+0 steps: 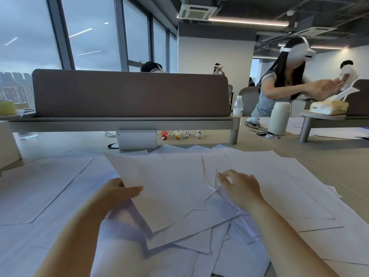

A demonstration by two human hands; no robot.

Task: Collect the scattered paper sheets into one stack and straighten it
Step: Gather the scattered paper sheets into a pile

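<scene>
Many white paper sheets [279, 186] lie scattered and overlapping across the desk in front of me. My left hand [117, 193] grips the left edge of a loose bunch of sheets [165, 188], thumb on top, and the bunch is lifted and tilted above the pile. My right hand [239, 188] hovers just right of that bunch, fingers spread and curved, holding nothing. More sheets [40, 186] lie flat to the left, and a messy heap [209, 252] sits under my forearms.
A brown desk divider [129, 92] stands behind the papers, with a white box [136, 139] and several bundled cables [180, 134] under its shelf. A water bottle [238, 108] and white flask [279, 117] stand at the right. A person in a headset [287, 76] works at the neighbouring desk.
</scene>
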